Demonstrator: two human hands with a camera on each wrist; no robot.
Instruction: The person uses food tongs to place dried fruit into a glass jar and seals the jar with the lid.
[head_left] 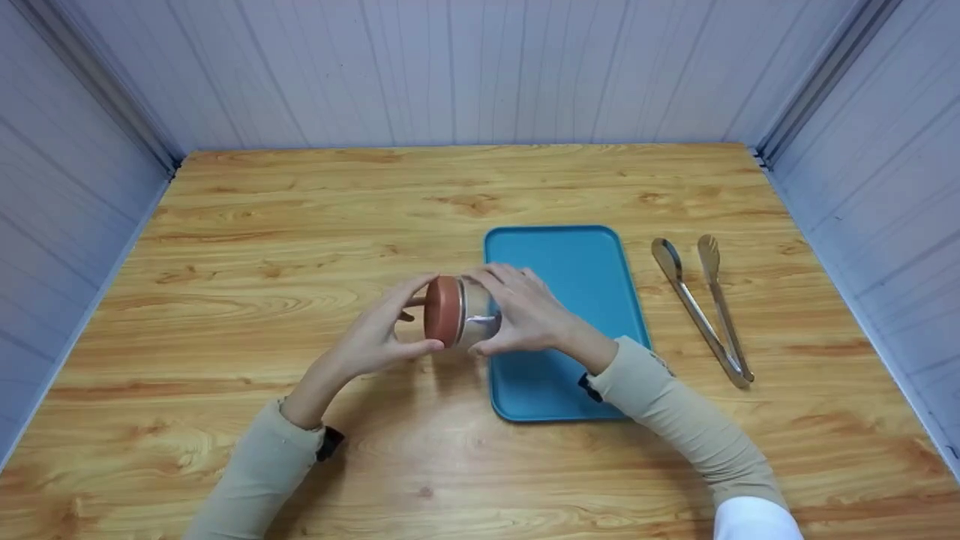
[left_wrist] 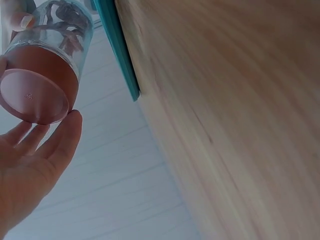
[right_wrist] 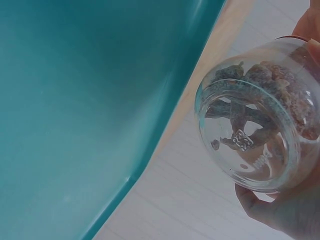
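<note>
A clear glass jar (head_left: 474,306) with a reddish-brown lid (head_left: 443,312) lies on its side in the air, lid to the left. My left hand (head_left: 372,339) grips the lid's rim between thumb and fingers. The right hand (head_left: 534,313) holds the glass body from the other end. Through the glass, the right wrist view shows dark, wrinkled lumps (right_wrist: 265,75), some with a pale crust; their kind is unclear. The left wrist view shows the lid's flat face (left_wrist: 33,96), with fingertips at its edge. The jar is beside and partly over the blue tray's left edge.
A blue rectangular tray (head_left: 562,259) lies on the wood-grain table (head_left: 315,210), partly under my right forearm. Metal tongs (head_left: 709,315) with spread arms rest to the tray's right. Pale panelled walls (head_left: 480,67) enclose the table's back and sides.
</note>
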